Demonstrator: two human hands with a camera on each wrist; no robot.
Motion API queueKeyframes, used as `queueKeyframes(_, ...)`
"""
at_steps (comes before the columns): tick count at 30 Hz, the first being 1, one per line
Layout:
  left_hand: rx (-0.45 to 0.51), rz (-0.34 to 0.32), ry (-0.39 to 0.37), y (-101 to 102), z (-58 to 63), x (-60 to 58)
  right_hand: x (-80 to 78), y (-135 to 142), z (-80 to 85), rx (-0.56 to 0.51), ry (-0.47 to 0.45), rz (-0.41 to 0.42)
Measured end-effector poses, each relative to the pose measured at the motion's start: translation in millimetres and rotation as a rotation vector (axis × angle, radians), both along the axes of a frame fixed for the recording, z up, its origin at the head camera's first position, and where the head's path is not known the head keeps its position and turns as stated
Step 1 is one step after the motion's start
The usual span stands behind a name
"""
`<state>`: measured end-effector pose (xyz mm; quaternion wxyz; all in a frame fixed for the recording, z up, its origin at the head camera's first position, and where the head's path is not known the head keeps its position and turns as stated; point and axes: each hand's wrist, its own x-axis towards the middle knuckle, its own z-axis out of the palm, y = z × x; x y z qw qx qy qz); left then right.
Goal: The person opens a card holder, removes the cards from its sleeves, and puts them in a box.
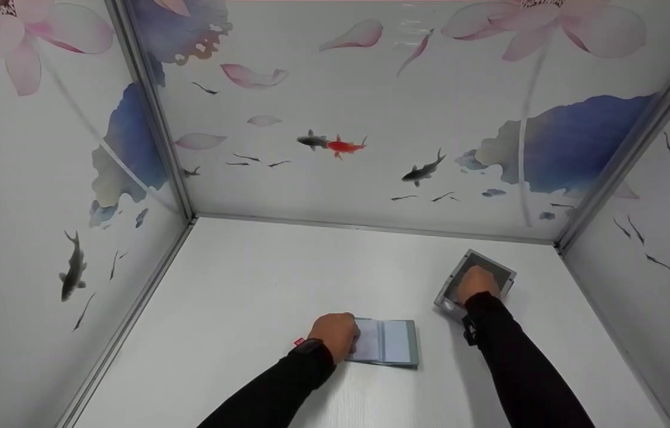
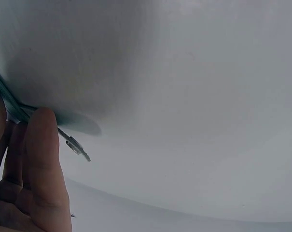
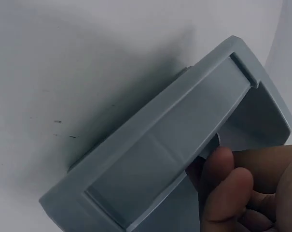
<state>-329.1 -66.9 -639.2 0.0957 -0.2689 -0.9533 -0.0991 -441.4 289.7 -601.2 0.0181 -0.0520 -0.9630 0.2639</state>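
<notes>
A small green-edged booklet with pocket pages (image 1: 395,342) lies open on the white table. My left hand (image 1: 333,334) grips its left side; in the left wrist view, fingers (image 2: 43,145) press against the green edge (image 2: 10,102). A small metallic piece (image 2: 75,145) sticks out past the fingertips there. My right hand (image 1: 477,284) reaches into a grey open-topped box (image 1: 449,302) to the right. In the right wrist view, curled fingers (image 3: 228,195) pinch a thin pale piece (image 3: 212,146) at the wall of the box; most of that piece is hidden.
White panels painted with fish, petals and lotus enclose the table on the left, back (image 1: 335,196) and right. Metal strips (image 1: 186,208) run along the corners. The box stands at an angle near the back right corner.
</notes>
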Motion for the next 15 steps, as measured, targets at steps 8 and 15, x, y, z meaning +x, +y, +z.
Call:
queueKeyframes(8,0.002,0.018,-0.019,1,1.1,0.4,9.6,-11,9.9,0.078,-0.028,0.032)
queueKeyframes(15,0.004,0.003,0.001,1,-2.1,0.3,16.3,-18,23.7,0.091,-0.084,0.033)
